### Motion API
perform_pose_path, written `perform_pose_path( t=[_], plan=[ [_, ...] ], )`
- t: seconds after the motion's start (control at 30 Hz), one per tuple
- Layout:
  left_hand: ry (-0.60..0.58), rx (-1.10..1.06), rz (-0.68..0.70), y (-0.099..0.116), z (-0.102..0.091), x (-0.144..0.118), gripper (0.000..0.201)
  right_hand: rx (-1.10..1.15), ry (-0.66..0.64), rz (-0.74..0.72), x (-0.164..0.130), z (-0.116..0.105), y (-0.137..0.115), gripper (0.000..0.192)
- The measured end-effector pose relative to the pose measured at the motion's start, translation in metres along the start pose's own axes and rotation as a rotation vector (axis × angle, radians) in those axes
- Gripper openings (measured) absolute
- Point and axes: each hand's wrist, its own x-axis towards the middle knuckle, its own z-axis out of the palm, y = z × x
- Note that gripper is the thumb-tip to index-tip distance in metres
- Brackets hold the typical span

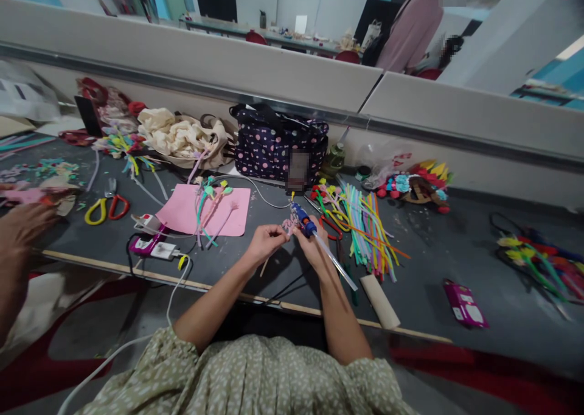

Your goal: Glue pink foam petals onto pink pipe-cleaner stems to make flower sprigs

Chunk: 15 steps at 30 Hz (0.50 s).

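Observation:
My left hand (265, 244) is closed in a pinch on a small lilac pipe-cleaner flower (290, 224). A thin stem (264, 266) hangs below those fingers. In my right hand (311, 247) is a blue glue gun (305, 218), its nozzle pointing away from me, over the flower. A long clear glue stick (335, 260) sticks out of its back end toward me. Left of my hands, pipe-cleaner flowers (210, 203) lie on a pink sheet (237, 213). Right of them is a bundle of coloured pipe cleaners (369, 229), with red-handled pliers (332, 225) partly hidden beside it.
Yellow-and-red-handled scissors (107, 203), a power strip (150, 244) and a white cable (170, 299) lie to the left. Another person's hand (34, 220) works at far left. A dark patterned bag (269, 141) stands behind. A beige roll (380, 302) and purple pack (465, 305) lie right.

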Motion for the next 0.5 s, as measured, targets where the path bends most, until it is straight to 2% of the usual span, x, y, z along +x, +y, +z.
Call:
perform_pose_path(
  t=[0.2,0.4,0.5],
  plan=[
    [0.008,-0.066,-0.013,0.003,0.0,-0.001,0.015,0.086,0.003,-0.012,-0.005,-0.007,-0.009,0.023],
    [0.013,-0.108,-0.018,0.006,-0.004,-0.002,0.028,0.293,0.261,0.023,-0.005,-0.004,-0.006,0.028],
    [0.032,-0.128,-0.023,0.004,-0.006,-0.001,0.032,0.317,0.336,0.092,-0.006,-0.002,0.002,0.032]
  ],
)
